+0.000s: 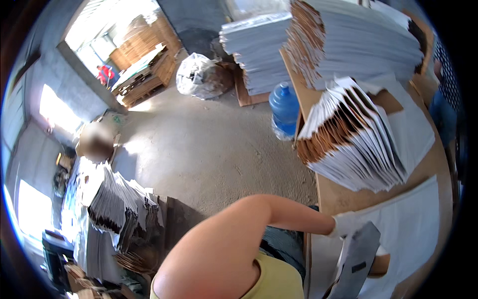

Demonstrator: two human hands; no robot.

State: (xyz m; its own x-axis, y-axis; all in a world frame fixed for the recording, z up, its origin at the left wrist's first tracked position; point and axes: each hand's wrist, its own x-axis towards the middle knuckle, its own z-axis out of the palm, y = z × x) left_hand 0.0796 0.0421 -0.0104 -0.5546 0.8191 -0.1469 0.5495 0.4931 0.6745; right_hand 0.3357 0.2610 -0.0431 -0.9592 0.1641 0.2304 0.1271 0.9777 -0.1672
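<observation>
Workshop, grey walls, bare floor [214,149]. Table [329,194] runs down the right side. Big stack of white sheets [368,47] at its far end; co-worker [446,92] at the right edge of view, beyond the table. Nearer, a fanned stack of white-and-brown board [356,144]. Another board stack [117,204] at lower left. Plastic bag [201,77] on the floor, blue jug [285,107] just beside the table. Grey piece [356,259] with a dark slot stands tilted at the table's near end. Gloved left hand [347,224] is at its upper edge; can't tell if the fingers are gripping. Right hand not visible.
</observation>
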